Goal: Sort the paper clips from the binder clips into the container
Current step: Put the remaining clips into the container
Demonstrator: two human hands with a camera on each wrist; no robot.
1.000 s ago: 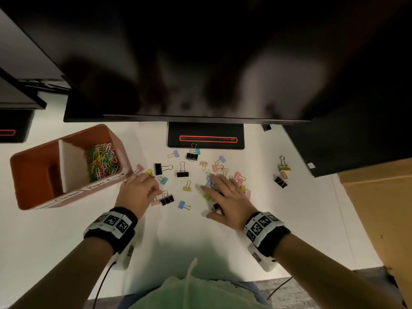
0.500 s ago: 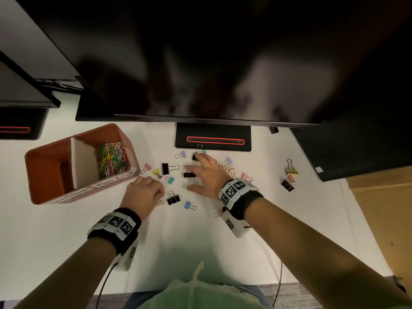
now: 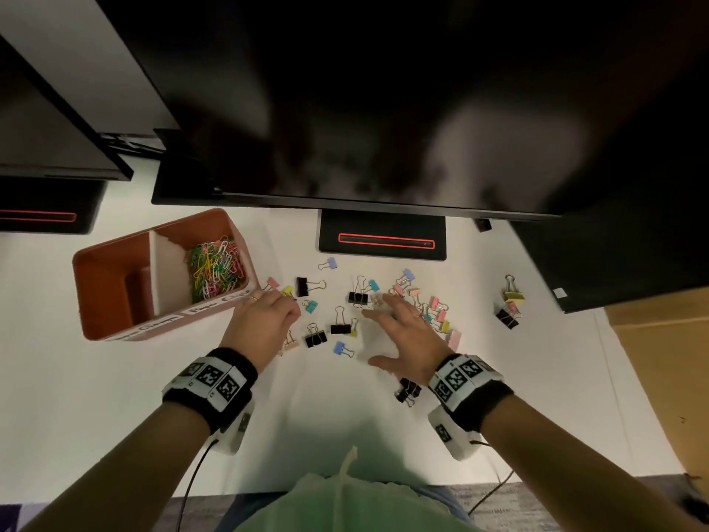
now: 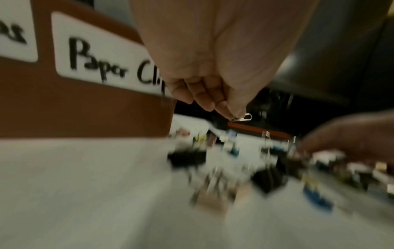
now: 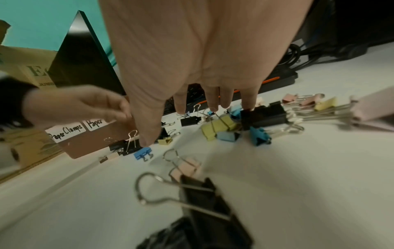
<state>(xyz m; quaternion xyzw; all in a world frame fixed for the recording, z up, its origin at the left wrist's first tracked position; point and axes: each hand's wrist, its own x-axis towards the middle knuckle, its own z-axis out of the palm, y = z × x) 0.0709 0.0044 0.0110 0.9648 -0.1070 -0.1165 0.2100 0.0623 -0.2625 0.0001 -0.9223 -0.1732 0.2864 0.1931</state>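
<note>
**Left hand pinches a silver clip beside the box; right hand spreads over the binder clips**

From the head camera, the left hand (image 3: 264,320) sits just beside the near right corner of the orange container (image 3: 115,286), fingers curled under so that what they hold is hidden. The left wrist camera supplies that detail: the fingertips (image 4: 224,106) pinch a small silver paper clip (image 4: 243,117), raised off the white desk (image 3: 115,397) in front of the label reading "Paper Cli…" (image 4: 102,62). The rest of that view is smeared with blur, so the clips below the hand are only dark and coloured blobs.

The head view alone looks into the container: its right compartment holds a heap of coloured paper clips (image 3: 215,268), while the left compartment seems to hold nothing, though its floor is in shadow. The right wrist camera reads the other label, "Paper Clamps" (image 5: 65,133), which is too small to make out from above.

The right hand (image 3: 403,335) lies palm down with fingers straight and spread, holding nothing, over the scatter of binder clips (image 3: 433,312) in front of the monitor base (image 3: 381,224). From its wrist camera the fingertips (image 5: 248,102) reach a cluster of black, yellow and blue clips, and a large black binder clip (image 5: 204,198) lies close under the wrist; the head view shows it (image 3: 407,390) just beside the wristband. A small separate group of clips (image 3: 508,305) sits well apart to the right.
</note>
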